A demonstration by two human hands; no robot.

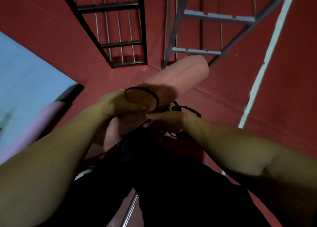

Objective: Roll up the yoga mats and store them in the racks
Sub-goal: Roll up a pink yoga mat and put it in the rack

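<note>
- We note a red floor (223, 93) carrying a black rack (120, 45) far left and a grey rack (214, 35) far right.
- Blue mat (29, 69) lies left.

Racks (120, 43) ahead — floor gap (154, 38) between

Dim light over a red floor (223, 93). Pale blue sheet (25, 76) spread at nine o'clock, pink edge (42, 120) beside it. White stripe (267, 60) running at two o'clock.

No text, label, brand, number or sign can be read anywhere.
</note>
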